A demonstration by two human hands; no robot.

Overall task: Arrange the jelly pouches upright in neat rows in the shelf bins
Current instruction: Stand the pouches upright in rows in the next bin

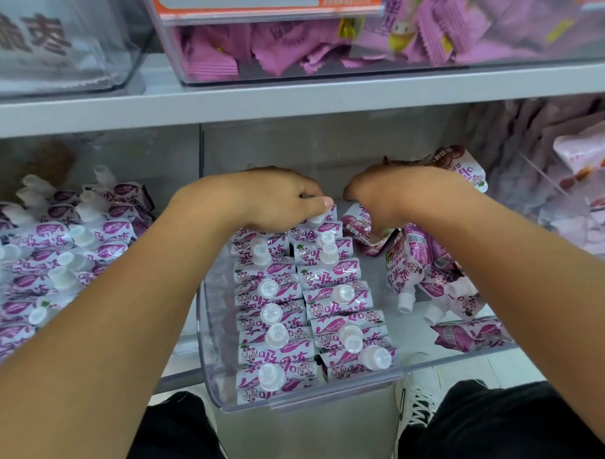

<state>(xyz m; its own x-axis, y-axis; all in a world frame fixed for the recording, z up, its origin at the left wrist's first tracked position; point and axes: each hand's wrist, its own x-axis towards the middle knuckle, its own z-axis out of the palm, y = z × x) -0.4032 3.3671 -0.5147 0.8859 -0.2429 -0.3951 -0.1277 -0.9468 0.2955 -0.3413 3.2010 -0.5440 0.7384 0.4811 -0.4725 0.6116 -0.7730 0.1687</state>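
A clear plastic bin (pixel 209 356) on the lower shelf holds purple-and-white jelly pouches with white caps. Two upright rows of pouches (pixel 307 308) fill its left half. Loose pouches (pixel 429 273) lie tumbled on its right side. My left hand (pixel 276 199) rests at the back of the two rows, thumb and fingers curled on the cap of the rearmost pouch (pixel 319 216). My right hand (pixel 396 195) is beside it, fingers curled down round a dark purple pouch (pixel 357 227) at the back of the bin. Another pouch (pixel 463 165) leans behind my right hand.
The bin to the left (pixel 65 251) holds more jelly pouches, roughly upright. A bin at the right (pixel 580 185) holds pale pink packets. The shelf above (pixel 289 96) carries a bin of pink sachets (pixel 322 50). My shoes and dark trousers (pixel 472 422) show below.
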